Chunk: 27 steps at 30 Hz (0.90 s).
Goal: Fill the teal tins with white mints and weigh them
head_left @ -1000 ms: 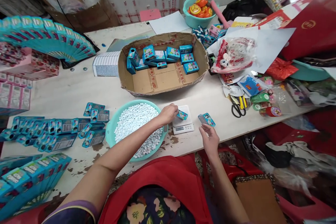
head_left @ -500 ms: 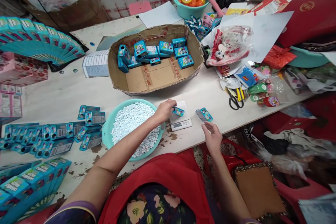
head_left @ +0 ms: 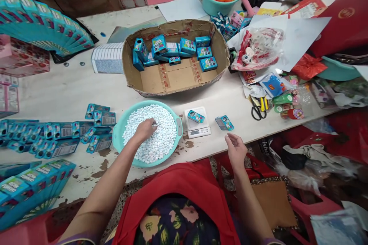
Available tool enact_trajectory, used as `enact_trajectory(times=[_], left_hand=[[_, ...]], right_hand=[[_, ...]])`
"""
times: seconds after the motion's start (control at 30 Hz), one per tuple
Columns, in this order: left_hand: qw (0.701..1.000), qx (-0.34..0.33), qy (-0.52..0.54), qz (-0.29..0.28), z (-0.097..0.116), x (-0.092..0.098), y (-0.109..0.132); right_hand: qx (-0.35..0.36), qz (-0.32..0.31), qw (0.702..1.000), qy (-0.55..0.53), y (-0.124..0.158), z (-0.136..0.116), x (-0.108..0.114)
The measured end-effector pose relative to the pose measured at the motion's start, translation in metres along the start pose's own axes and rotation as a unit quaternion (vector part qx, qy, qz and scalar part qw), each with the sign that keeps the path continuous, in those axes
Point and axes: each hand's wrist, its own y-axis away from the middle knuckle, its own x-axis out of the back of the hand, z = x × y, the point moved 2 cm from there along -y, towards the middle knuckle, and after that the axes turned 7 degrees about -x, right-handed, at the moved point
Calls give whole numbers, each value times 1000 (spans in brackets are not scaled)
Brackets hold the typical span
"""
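My left hand point(head_left: 146, 129) is over the turquoise basin point(head_left: 116, 138), its curled fingers touching the small white candies point(head_left: 163, 138) inside. Whether candies are pinched between the fingertips is too small to see. A white digital scale point(head_left: 198, 133) stands to the right of the basin, with a blue candy box point(head_left: 196, 116) lying tilted across its pan. Further right, another blue candy box point(head_left: 225, 123) rests on the table. Just below that box is my right hand point(head_left: 237, 151), empty, with thumb and fingers apart and not touching it.
Behind the basin sits a cardboard tray point(head_left: 178, 88) with several blue boxes. More blue boxes point(head_left: 66, 130) are lined up at left. Black scissors point(head_left: 258, 111), a yellow cutter and packets clutter the right side. The table's front edge runs close to my body.
My left hand has left the box on the scale and moved left into the basin of candies. My right hand stays near the other box. The view has shifted slightly.
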Motion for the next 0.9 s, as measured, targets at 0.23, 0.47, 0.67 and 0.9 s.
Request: enact_trajectory(times=[0.23, 0.47, 0.67, 0.9], left_hand=[[905, 57, 420, 44, -20, 11, 16], [828, 59, 555, 56, -15, 31, 13], [969, -154, 193, -9, 104, 51, -41], [960, -279, -19, -2, 172, 27, -57]], right_hand=[[-4, -18, 1000, -3, -5, -3, -8], [-20, -20, 1000, -12, -4, -3, -5], [-41, -10, 999, -17, -9, 3, 3], [-81, 15, 996, -28, -12, 17, 22]])
